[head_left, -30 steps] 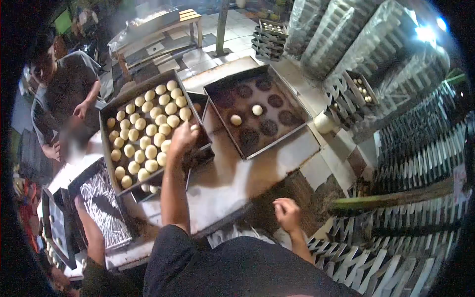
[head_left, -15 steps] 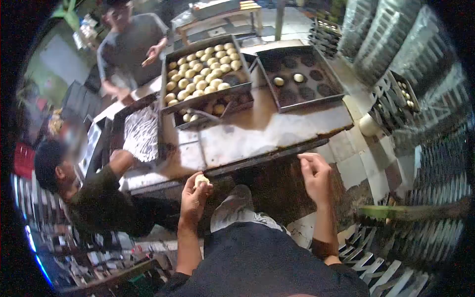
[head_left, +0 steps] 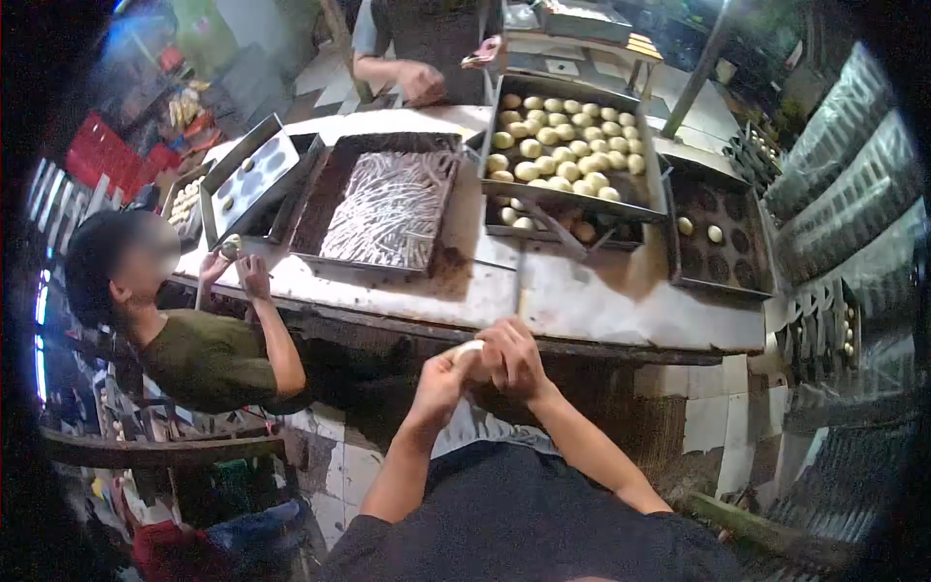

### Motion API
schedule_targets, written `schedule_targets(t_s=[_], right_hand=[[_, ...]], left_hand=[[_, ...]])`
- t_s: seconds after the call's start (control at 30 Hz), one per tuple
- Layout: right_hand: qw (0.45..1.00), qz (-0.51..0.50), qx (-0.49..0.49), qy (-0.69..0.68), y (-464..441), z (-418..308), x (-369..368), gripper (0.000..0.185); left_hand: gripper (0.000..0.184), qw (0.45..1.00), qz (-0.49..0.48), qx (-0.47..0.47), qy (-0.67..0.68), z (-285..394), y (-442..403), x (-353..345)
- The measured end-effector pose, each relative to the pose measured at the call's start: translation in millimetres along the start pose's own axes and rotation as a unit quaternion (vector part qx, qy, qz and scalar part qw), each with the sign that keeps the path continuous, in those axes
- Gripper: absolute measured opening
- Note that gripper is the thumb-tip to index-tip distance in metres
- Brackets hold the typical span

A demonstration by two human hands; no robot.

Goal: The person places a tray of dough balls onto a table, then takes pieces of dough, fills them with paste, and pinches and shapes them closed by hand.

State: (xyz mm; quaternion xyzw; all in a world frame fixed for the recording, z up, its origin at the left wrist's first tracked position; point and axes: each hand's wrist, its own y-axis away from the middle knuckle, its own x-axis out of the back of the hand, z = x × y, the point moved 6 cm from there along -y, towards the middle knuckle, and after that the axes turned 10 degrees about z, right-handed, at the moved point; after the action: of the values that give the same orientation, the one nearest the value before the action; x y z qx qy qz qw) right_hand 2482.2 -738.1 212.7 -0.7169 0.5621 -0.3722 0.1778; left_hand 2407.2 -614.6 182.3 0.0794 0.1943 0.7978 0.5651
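Observation:
A small pale piece of dough (head_left: pixel 469 350) sits between my two hands, just in front of the table's near edge. My left hand (head_left: pixel 442 390) is closed around it from the left, its fingers curled. From the right, my right hand (head_left: pixel 512 357) pinches the same piece with bent fingers, covering part of it. Beyond them on the table (head_left: pixel 465 303) stands a deep metal tray (head_left: pixel 572 201) filled with several rows of round dough balls (head_left: pixel 567 145). Another tray (head_left: pixel 312 218) to its left holds a heap of pale, thin strips (head_left: pixel 383 213).
A dark tray (head_left: pixel 722 287) with round hollows and two dough balls is at the right. At the left, a co-worker (head_left: pixel 213 354) handles a small ball beside a tilted tray (head_left: pixel 257 179). Another person (head_left: pixel 427 58) stands across the table. Wrapped stacks (head_left: pixel 839 136) rise at the far right.
My right hand has come in from the right to meet my left hand at the dough. The view has turned left, and the left co-worker's hands have left the strip tray.

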Motion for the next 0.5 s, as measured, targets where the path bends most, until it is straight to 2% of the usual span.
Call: schedule_targets(t_s=[0.07, 0.1, 0.13, 0.2, 0.27, 0.33, 0.4, 0.47, 0.5], right_hand=[[0.998, 0.009, -0.066, 0.019, -16.0, 46.9, -49.4, 0.013], [0.99, 0.004, -0.061, 0.124, -38.0, 65.7, -69.2, 0.014], [0.984, 0.006, -0.067, 0.162, -45.0, 99.9, -95.8, 0.013], [0.933, -0.078, -0.078, 0.341, -36.7, 181.5, -139.9, 0.015], [0.871, -0.196, -0.086, 0.442, -53.5, 196.1, -154.4, 0.019], [0.88, -0.204, -0.061, 0.424, -58.7, 216.7, -162.9, 0.019], [0.87, -0.228, -0.214, 0.382, -44.8, 239.2, -155.3, 0.016], [0.905, -0.129, -0.226, 0.337, -81.7, 214.0, -133.1, 0.016], [0.894, -0.108, -0.279, 0.333, -122.0, 179.3, -131.6, 0.017]], left_hand=[[0.027, 0.971, 0.094, 0.036, 0.218, -5.3, -35.0, 55.6], [0.028, 0.961, 0.125, -0.002, 0.248, 8.3, -53.0, 82.7], [0.029, 0.955, 0.148, -0.009, 0.257, 20.2, -70.7, 110.2], [0.028, 0.942, 0.176, -0.023, 0.283, 46.5, -104.3, 157.9], [0.027, 0.946, 0.17, -0.034, 0.275, 79.5, -130.8, 199.7], [0.024, 0.939, 0.176, -0.052, 0.292, 106.7, -155.5, 236.1], [0.023, 0.933, 0.184, -0.059, 0.305, 108.5, -187.5, 274.6], [0.025, 0.93, 0.186, -0.049, 0.313, 116.0, -207.9, 298.9], [0.025, 0.928, 0.187, -0.047, 0.318, 114.1, -218.6, 305.7]])
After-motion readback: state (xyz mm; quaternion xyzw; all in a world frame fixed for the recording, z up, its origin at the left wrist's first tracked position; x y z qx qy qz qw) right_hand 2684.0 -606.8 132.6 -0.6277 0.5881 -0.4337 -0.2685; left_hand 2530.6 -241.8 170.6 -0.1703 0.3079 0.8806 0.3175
